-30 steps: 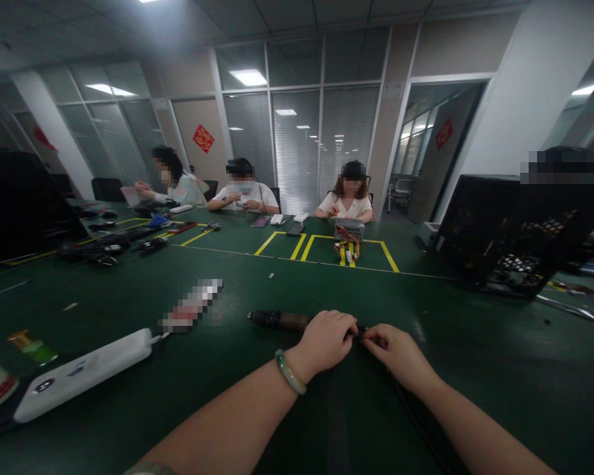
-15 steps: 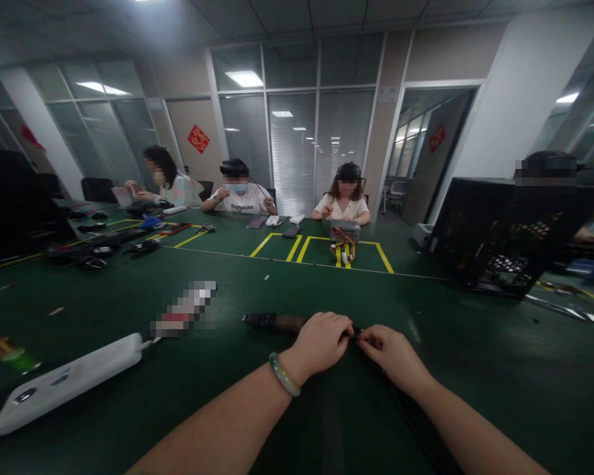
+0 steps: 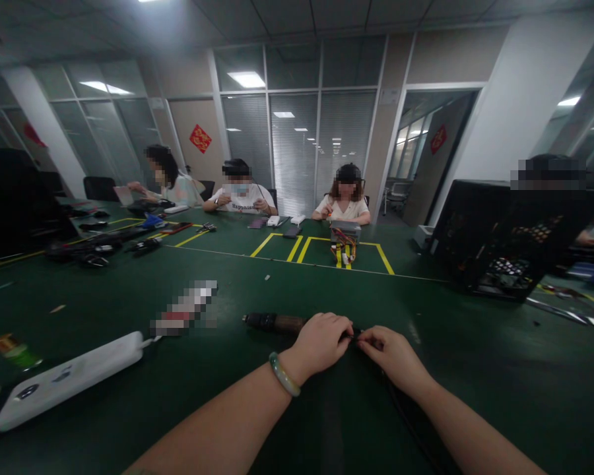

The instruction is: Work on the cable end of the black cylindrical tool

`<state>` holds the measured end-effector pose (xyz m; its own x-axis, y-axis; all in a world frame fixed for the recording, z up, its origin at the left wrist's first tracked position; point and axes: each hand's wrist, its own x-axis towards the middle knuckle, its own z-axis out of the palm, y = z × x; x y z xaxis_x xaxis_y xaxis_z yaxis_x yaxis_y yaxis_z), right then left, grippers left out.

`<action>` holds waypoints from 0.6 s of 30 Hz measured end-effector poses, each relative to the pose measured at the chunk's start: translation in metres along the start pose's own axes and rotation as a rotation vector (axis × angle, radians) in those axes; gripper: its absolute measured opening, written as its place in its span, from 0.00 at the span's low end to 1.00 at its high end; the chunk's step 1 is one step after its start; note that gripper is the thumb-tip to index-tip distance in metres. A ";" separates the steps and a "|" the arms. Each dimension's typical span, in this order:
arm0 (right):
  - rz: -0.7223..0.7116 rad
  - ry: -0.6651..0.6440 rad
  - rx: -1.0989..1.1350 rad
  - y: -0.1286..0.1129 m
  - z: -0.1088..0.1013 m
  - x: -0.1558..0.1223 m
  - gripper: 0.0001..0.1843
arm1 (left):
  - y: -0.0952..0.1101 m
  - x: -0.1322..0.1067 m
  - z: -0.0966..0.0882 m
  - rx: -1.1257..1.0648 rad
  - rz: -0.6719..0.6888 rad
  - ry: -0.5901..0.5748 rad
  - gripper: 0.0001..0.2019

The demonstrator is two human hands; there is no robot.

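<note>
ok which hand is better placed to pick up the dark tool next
Probably the left hand: it is closed over the back part of the dark tool. The right hand sits beyond the tool's back end, its fingertips seemingly pinching the dark cable.

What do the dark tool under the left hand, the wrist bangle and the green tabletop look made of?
Dark tool: probably hard plastic, given its dull black and brownish body; the small paler tip may be metal.
Bangle: likely polished stone, judging by its shine and green-to-yellow color, though glass or resin is possible.
Tabletop: perhaps rubber or vinyl, smooth with soft reflections.
</note>
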<state>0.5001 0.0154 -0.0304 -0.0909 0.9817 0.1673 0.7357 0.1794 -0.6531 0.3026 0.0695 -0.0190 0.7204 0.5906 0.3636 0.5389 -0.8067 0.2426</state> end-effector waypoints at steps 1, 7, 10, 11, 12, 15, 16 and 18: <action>-0.003 0.001 0.001 0.000 0.000 0.000 0.09 | 0.000 0.000 0.000 -0.002 0.005 0.004 0.05; -0.024 0.011 -0.005 0.005 0.003 0.001 0.09 | -0.001 0.000 0.001 -0.034 0.022 0.026 0.06; -0.007 0.009 -0.007 0.005 0.004 0.001 0.10 | -0.001 0.000 0.001 -0.032 0.021 0.017 0.07; 0.003 0.007 -0.008 0.004 0.004 0.001 0.10 | -0.001 0.000 0.001 -0.026 0.019 0.013 0.07; 0.010 0.004 -0.007 0.004 0.003 0.001 0.10 | 0.000 0.000 0.000 -0.021 0.018 0.010 0.07; 0.016 0.002 -0.002 0.001 0.002 0.001 0.10 | 0.001 0.000 -0.001 -0.016 0.015 0.013 0.07; 0.013 0.000 0.000 0.001 0.001 0.001 0.10 | 0.001 0.000 -0.001 -0.015 0.016 0.012 0.07; 0.012 -0.005 0.001 0.000 0.001 0.001 0.09 | 0.002 0.000 -0.002 -0.010 0.020 0.003 0.07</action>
<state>0.4997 0.0164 -0.0312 -0.0857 0.9841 0.1556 0.7361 0.1678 -0.6557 0.3023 0.0681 -0.0169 0.7295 0.5744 0.3713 0.5203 -0.8184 0.2439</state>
